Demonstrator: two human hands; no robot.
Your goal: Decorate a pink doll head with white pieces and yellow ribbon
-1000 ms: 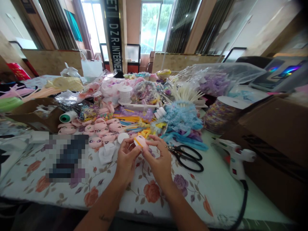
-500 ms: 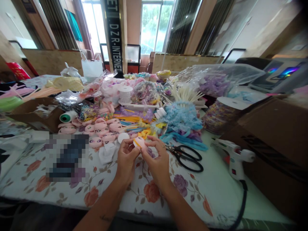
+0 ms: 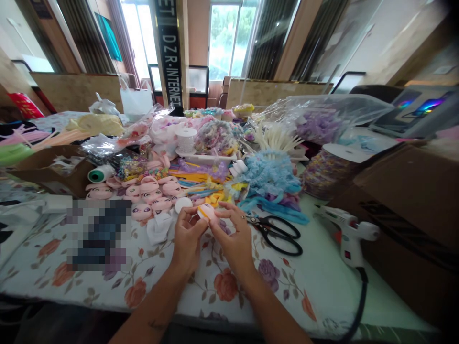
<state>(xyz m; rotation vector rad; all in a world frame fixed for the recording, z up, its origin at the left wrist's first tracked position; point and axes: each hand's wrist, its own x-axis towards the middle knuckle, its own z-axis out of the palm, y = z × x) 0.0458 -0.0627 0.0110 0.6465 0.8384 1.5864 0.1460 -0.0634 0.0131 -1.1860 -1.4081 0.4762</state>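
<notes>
Between my two hands is a small pale pink doll head (image 3: 207, 210) with a yellow-orange strip across it. My left hand (image 3: 188, 234) grips its left side with thumb and fingers. On its right side, my right hand (image 3: 231, 229) pinches it, the index finger arched above. Both hands hover over the front of the flowered tablecloth (image 3: 158, 282). Just beyond my left hand lie several similar pink doll heads (image 3: 152, 196) with painted eyes, a white round disc (image 3: 183, 205) and a folded white cloth piece (image 3: 159, 228). Black-handled scissors (image 3: 279, 234) lie right of my right hand.
A white glue gun (image 3: 351, 234) with a cable stands at the right beside a large cardboard box (image 3: 405, 215). Blue ruffled ribbon (image 3: 272, 177), a thread spool (image 3: 101, 174) and a big ribbon reel (image 3: 330, 172) crowd the back. A blurred-out patch (image 3: 100, 234) lies left.
Almost nothing differs. The whole view has shifted very slightly, while both hands keep the same hold on the doll head.
</notes>
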